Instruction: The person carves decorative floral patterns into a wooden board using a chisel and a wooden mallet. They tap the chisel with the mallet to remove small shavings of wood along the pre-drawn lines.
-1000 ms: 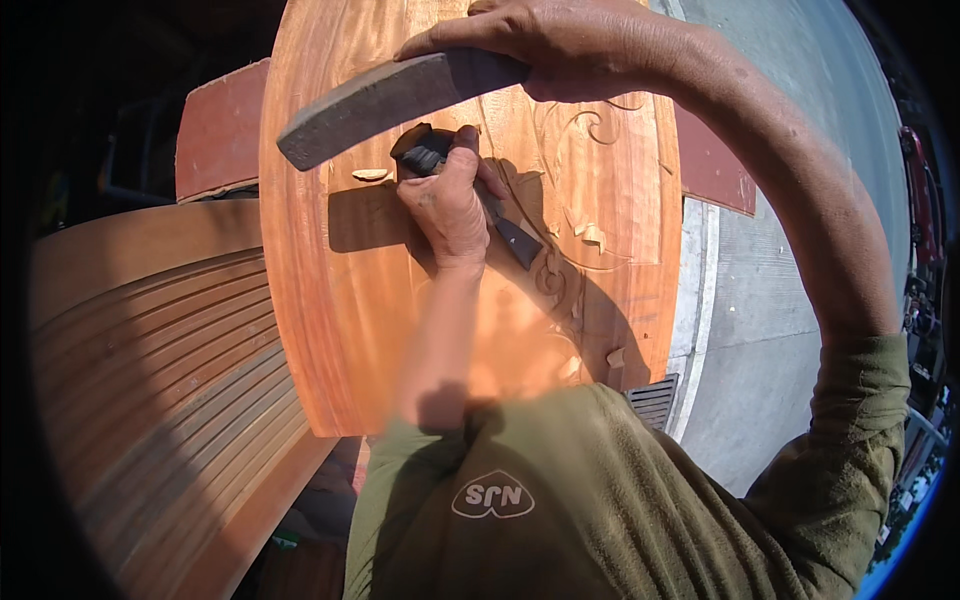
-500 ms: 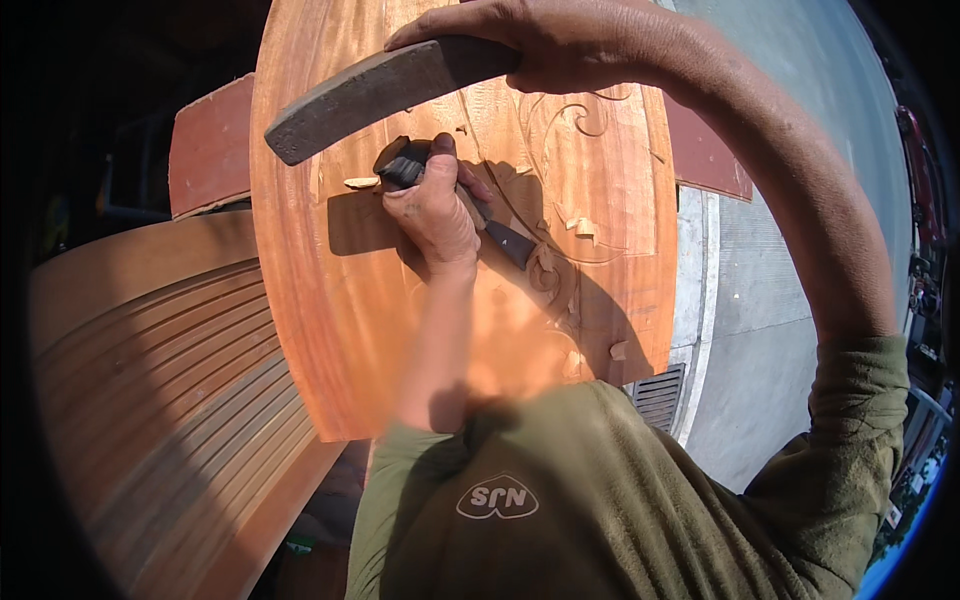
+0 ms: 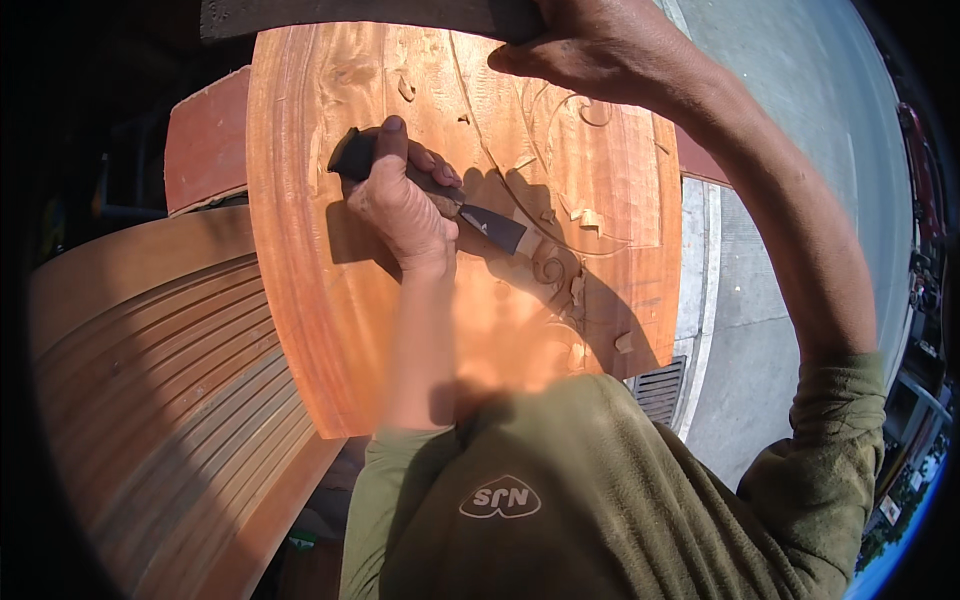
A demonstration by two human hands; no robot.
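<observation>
A broad reddish-orange wooden panel (image 3: 330,330) lies below me, with curling scroll lines carved into its right half. My left hand (image 3: 400,200) wraps round the handle of a chisel (image 3: 495,230), thumb up along its dark end. The flat blade slants down to the right, its edge at the wood near a small spiral (image 3: 548,270). Above and beyond it, my right hand (image 3: 590,45) grips one end of a dark, thick block (image 3: 360,18) that looks wooden. The block reaches left past the panel's far edge, partly cut off by the picture's top.
Pale wood shavings (image 3: 590,218) lie scattered on the panel. Reddish boards (image 3: 208,140) stick out from under it on both sides. Slatted woodwork (image 3: 170,370) stands at left; grey pavement (image 3: 750,300) with a drain grate (image 3: 660,390) runs along the right.
My right hand has raised the block up and away from the chisel. My left hand has shifted slightly left, the chisel leaning lower, and a curled shaving has left its blade edge.
</observation>
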